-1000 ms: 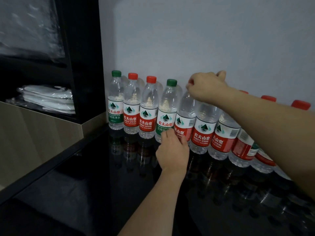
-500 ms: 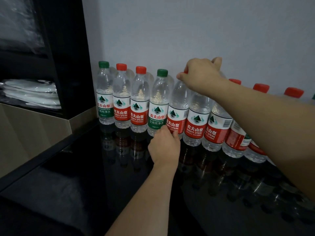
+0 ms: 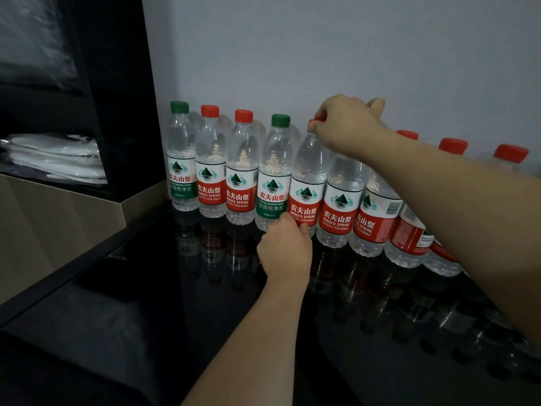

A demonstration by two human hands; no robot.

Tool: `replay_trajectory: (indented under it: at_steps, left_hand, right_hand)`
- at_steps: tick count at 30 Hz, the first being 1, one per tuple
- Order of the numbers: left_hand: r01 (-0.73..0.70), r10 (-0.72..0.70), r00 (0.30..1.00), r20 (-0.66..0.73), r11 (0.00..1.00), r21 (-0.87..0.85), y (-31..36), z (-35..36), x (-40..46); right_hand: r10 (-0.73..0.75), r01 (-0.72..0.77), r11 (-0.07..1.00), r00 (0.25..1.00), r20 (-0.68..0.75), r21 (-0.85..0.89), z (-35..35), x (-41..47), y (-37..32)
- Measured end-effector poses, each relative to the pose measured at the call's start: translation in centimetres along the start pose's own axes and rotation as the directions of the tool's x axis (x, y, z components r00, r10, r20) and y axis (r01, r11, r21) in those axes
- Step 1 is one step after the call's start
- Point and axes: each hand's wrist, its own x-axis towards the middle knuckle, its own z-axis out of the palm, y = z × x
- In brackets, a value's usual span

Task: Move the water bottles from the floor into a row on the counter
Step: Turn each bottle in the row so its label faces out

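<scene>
Several clear water bottles stand in a row on the glossy black counter against the grey wall. The leftmost bottle and the fourth bottle have green caps and labels; the others are red. My right hand pinches the red cap of the fifth bottle. My left hand holds the base of that same bottle, thumb on its red label. My right forearm hides parts of the bottles further right.
A black shelf unit stands left of the row, with folded white items in plastic on its shelf. A wood-coloured panel sits below it. Bottle reflections show on the counter.
The camera has shifted slightly, so the row sits differently in the frame. Both hands stay on the fifth bottle, top and bottom, with no clear movement of the bottle.
</scene>
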Motion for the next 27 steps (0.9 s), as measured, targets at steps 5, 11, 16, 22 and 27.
replay_trajectory:
  at_steps: [5,11,16,22,27]
  left_hand:
    - [-0.009,0.009,1.0,0.0,1.0,-0.001,-0.1,0.2,0.0]
    - [-0.009,0.01,1.0,-0.01,1.0,0.013,-0.2,0.2,0.0]
    - [-0.145,0.144,0.983,-0.113,0.99,0.001,0.7,-0.6,-1.0]
    - [-0.17,0.162,0.984,-0.072,0.98,-0.109,4.0,0.1,-3.2]
    - [-0.055,0.057,0.998,0.008,0.984,-0.168,4.5,1.7,-3.7]
  right_hand:
    - [-0.002,0.001,1.0,1.0,-0.006,-0.023,0.1,0.0,0.0]
    - [-0.047,0.047,0.998,0.999,-0.001,-0.05,-0.4,-0.6,0.3]
    - [-0.046,0.029,0.978,0.996,-0.081,-0.205,-2.9,-0.8,1.8]
    - [0.102,-0.097,0.978,0.995,0.019,-0.186,-3.5,-1.5,4.7]
    - [0.118,-0.115,0.989,0.993,0.023,-0.092,-2.5,-1.8,5.7]
